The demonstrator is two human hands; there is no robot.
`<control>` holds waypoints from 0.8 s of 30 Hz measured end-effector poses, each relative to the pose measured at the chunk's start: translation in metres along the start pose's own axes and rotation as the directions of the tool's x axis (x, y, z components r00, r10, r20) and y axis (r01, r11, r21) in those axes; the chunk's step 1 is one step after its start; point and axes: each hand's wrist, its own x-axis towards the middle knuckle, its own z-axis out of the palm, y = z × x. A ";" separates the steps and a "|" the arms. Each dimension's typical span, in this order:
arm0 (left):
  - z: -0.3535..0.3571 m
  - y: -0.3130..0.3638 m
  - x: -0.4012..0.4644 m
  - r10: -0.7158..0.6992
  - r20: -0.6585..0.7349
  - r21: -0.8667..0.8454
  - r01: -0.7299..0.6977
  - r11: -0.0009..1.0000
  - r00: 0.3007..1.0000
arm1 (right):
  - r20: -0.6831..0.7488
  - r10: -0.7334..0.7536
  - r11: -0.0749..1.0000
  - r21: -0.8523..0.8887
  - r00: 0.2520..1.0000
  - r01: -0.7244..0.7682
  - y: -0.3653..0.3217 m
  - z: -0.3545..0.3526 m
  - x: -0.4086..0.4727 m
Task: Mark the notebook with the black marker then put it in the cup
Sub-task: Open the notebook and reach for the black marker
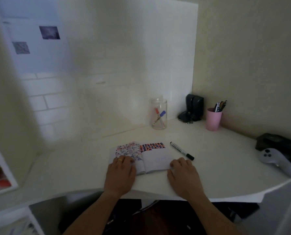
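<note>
- Open notebook [155, 156] flat on the white desk [226, 160], left page speckled with small coloured marks, right page carrying rows of red, blue and black marks along its top, blank below.
- Left hand [120, 173] spread palm-down on the lower part of the left page, fingers extended, pressing the page, gripping nothing; gold ring [119, 160] on one finger.
- Right hand [184, 175] palm-down at the notebook's lower right corner, fingers loosely curled against the page edge; nothing held.
- Black marker [182, 151] lying capped on the desk just right of the notebook, slanted, its near end close to the right hand's fingertips but apart from them.
- Clear jar [159, 114] behind the notebook near the wall, holding a red-capped and a blue-capped marker.
- Pink cup [213, 120] farther right by the wall, pens standing inside, well apart from the black marker.
- White game controller [270, 157] at the desk's right edge.
</note>
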 end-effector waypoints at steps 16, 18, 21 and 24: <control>-0.004 -0.021 0.059 0.197 0.141 0.100 -0.212 0.972 0.970 | 0.236 -0.008 0.999 -0.029 0.972 0.015 0.000 -0.027 0.045; -0.001 -0.022 0.081 0.198 0.136 0.070 -0.209 0.975 0.971 | 0.176 -0.013 0.999 -0.041 0.984 0.021 0.002 -0.029 0.065; 0.009 -0.021 0.113 0.257 0.097 -0.024 -0.256 0.966 0.962 | 0.111 0.015 0.986 -0.166 0.994 0.003 0.010 -0.022 0.095; 0.027 -0.022 0.142 0.292 0.058 -0.095 -0.286 0.953 0.955 | 0.218 0.073 0.950 -0.312 0.973 -0.001 0.018 -0.007 0.117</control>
